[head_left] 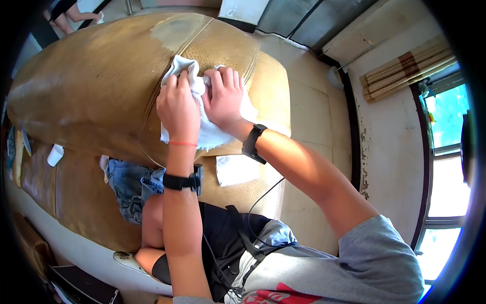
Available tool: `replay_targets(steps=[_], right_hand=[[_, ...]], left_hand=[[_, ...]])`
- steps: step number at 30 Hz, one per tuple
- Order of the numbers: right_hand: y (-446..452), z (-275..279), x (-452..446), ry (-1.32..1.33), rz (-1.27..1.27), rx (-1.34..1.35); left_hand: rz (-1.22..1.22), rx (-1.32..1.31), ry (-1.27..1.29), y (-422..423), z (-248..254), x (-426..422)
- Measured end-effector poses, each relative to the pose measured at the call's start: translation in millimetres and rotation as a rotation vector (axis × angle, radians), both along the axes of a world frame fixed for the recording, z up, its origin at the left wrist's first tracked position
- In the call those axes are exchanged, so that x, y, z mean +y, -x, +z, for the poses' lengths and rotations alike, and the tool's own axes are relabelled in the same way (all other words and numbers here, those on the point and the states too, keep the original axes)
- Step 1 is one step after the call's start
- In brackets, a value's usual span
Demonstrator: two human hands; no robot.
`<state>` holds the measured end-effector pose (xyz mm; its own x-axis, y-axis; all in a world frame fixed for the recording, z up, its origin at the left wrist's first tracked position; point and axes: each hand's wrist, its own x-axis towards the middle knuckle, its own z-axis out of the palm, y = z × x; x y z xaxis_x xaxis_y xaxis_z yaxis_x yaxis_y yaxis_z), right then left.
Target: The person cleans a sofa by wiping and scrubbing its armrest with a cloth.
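Observation:
A white cloth lies over the top of a worn tan leather sofa, across its stitched seam. My left hand, with a red string at the wrist, is closed on the left part of the cloth, fingers curled into it. Close beside it, my right hand grips the right part, its fingers bent over a fold. Between the hands the cloth is bunched up; whether a small white thing there is separate, I cannot tell. Both fingertips are partly hidden in the folds.
On the seat lie blue denim clothing, a white sheet or cloth and a white cup. A black cable runs by my body. Windows and a curtain are at right. Another person's legs show at upper left.

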<state>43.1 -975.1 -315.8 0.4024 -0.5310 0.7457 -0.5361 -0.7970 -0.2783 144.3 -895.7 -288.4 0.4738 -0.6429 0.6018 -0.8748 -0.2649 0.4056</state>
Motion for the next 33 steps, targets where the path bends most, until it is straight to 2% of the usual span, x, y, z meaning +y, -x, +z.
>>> replay_targets(steps=[11, 21, 33], right_hand=[[2, -1, 0, -0.012, 0.027, -0.013], [0, -3, -2, 0.014, 0.024, -0.055], [-2, -1, 0, 0.036, 0.024, -0.069]], left_hand=[[-0.073, 0.028, -0.114, 3, 1, 21], [-0.091, 0.08, -0.046, 29, -20, 63], [-0.014, 0.102, -0.167, 53, -36, 98]])
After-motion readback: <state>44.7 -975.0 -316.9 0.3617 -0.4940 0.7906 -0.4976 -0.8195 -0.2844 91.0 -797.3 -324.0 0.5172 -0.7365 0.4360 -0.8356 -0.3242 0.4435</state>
